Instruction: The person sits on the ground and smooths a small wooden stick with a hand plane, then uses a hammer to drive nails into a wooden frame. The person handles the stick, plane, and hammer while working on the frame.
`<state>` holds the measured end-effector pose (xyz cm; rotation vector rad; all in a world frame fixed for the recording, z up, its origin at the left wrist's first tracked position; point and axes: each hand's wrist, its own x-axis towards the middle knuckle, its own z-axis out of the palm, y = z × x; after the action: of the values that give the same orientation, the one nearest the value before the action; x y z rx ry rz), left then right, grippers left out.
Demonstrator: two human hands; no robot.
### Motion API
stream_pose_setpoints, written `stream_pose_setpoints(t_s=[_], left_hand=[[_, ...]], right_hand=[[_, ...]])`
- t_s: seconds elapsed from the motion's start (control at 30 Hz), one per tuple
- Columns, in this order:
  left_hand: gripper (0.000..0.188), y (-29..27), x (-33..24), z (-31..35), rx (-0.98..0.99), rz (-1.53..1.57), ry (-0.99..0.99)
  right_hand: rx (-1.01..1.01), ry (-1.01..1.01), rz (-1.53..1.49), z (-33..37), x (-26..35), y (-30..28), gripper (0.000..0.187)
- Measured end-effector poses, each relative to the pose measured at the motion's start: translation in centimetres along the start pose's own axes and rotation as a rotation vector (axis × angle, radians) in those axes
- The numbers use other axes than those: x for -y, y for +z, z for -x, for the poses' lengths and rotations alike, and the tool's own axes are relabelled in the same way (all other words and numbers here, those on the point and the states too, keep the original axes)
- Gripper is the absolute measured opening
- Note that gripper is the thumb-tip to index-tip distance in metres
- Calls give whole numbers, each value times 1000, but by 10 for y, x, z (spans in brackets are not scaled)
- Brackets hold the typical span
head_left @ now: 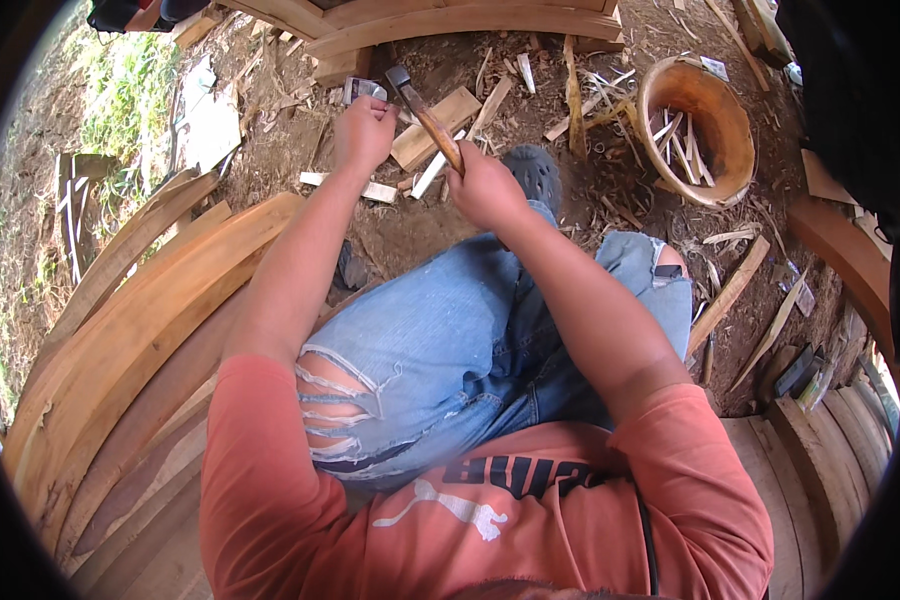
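Observation:
My right hand (pixel 486 187) is wrapped round the wooden handle of a hammer (pixel 428 118), whose metal head points away from me, up and to the left. Just left of the hammer, my left hand (pixel 366 132) is closed with its fingertips pinched together. Whatever is between those fingertips is too small to make out. A small grey and clear packet (pixel 365 90) lies right beyond the left fingers. Under the hammer, a flat wooden block (pixel 436 128) rests on the ground among offcuts.
A curved wooden frame (pixel 460 22) stands at the far side. Long curved planks (pixel 170 280) are stacked on my left. On the right is a round, tan container (pixel 695 190) holding wood strips. Shavings and a loose stick (pixel 730 295) litter the dirt.

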<state>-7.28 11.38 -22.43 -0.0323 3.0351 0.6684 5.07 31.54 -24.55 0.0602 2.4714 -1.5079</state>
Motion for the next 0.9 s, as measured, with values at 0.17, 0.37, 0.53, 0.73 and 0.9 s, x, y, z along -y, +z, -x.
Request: stream_pose_setpoints(t_s=[0.17,0.37,0.53,0.73,0.9], left_hand=[[27,-1,-4,-1,30,-64,9],[29,2,7,-5,14,-21,10],[27,5,3,-4,-1,3,17],[28,12,15,-4,-5,12,32],[28,9,5,-2,-3,-27,63]], right_hand=[[14,16,48,3,7,-3,33],[-31,71,55,-3,-19,6,37],[1,50,-4,-7,-9,2,36],[-62,31,23,1,-6,6,32],[-5,45,62,-3,-11,7,35]])
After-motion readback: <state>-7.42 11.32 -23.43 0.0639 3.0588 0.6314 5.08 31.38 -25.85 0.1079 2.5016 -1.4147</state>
